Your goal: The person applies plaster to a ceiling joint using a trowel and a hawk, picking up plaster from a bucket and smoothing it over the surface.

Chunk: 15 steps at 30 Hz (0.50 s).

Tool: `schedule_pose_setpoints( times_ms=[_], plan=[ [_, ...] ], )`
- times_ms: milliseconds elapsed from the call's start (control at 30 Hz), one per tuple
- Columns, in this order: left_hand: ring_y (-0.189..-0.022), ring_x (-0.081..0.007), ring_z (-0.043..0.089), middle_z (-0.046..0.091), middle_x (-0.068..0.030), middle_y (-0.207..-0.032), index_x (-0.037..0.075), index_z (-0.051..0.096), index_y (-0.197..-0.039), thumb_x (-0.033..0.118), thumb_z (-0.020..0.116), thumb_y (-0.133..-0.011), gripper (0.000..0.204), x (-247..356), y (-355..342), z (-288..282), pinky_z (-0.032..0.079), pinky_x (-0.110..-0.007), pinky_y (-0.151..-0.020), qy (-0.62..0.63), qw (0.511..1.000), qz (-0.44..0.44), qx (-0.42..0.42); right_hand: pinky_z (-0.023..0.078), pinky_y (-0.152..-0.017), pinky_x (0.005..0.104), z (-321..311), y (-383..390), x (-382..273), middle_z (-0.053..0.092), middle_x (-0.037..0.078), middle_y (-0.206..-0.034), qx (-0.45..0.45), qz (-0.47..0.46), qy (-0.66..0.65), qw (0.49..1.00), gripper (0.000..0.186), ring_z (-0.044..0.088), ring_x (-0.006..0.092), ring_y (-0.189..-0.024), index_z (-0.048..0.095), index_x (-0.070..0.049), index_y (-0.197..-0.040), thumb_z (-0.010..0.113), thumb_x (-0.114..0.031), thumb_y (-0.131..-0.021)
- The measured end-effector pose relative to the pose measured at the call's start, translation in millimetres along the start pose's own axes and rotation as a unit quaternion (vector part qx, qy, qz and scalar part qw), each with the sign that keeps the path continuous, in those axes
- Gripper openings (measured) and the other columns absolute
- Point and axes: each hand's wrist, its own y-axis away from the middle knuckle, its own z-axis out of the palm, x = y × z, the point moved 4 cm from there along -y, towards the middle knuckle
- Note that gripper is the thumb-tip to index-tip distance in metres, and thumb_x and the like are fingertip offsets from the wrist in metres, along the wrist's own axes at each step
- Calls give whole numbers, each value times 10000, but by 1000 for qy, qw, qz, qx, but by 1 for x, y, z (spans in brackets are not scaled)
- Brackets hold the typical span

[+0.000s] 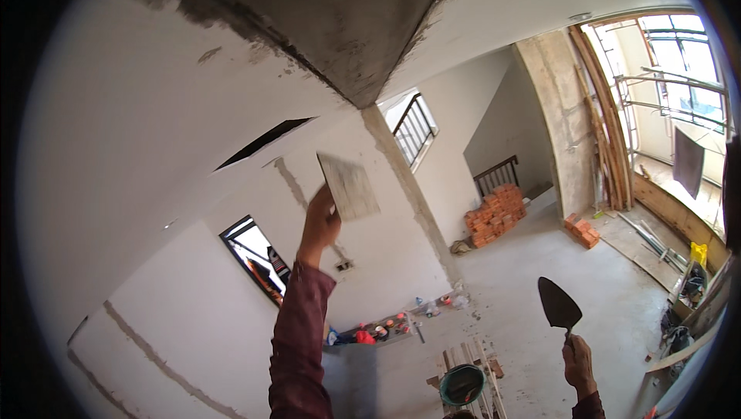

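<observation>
Item 1: pale grey, streaked rectangular board [351,186], raised in front of the white plastered wall [397,253], below and left of the tip of the dark concrete beam [332,21]. Blurred; whether anything wet sits on it cannot be told.

Item 2: left hand [321,224], lifted high, fingers curled at the board's lower left side. Grip on edge or on a hidden handle: cannot tell.

Item 3: dark, leaf-shaped metal trowel [559,303], point upward, well apart from the board.

Item 4: right hand [577,365], low, wrapped round the trowel's handle.

Item 5: dark green round bucket [462,384], on a desk of narrow wooden planks [492,390], between the forearms at the lower edge.

Hazards, as judged: the board, held to one side, could tip if the wrist turned; a swing upward and rightward could knock its corner on the beam's ragged edge; a careless step could jar the desk and upset the bucket.

Clearances: bare grey floor [525,288] spreads around the trowel, giving the right hand room; farther off it is bounded by the orange brick stack [495,217]. At the wall's foot, a row of small mixed articles [378,331] narrows the footing.
</observation>
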Motion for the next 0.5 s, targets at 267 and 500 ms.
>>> schedule_pose_setpoints(
  times_ms=[267, 500],
  plan=[
    [-1163, -353, 611, 655, -175, -1200, 20, 682, -1109, -101, 582, -791, 355, 15, 149, 63, 477, -391, -980, 142, 988, 1, -59, 450, -680, 464, -60, -131, -179, 540, 166, -870, 72, -326, 213, 918, 267, 551, 375, -794, 576, -6, -1133, 613, -22, -868],
    [-883, -341, 608, 632, -133, -911, 27, 666, -970, 1, 612, -842, 142, 34, 302, 112, 488, -412, -809, 210, 971, -113, -30, 468, -695, 464, -112, -221, -375, 553, 186, -893, 177, -550, 233, 782, 278, 579, 380, -799, 533, 42, -1155, 622, 1, -894]
  ],
)
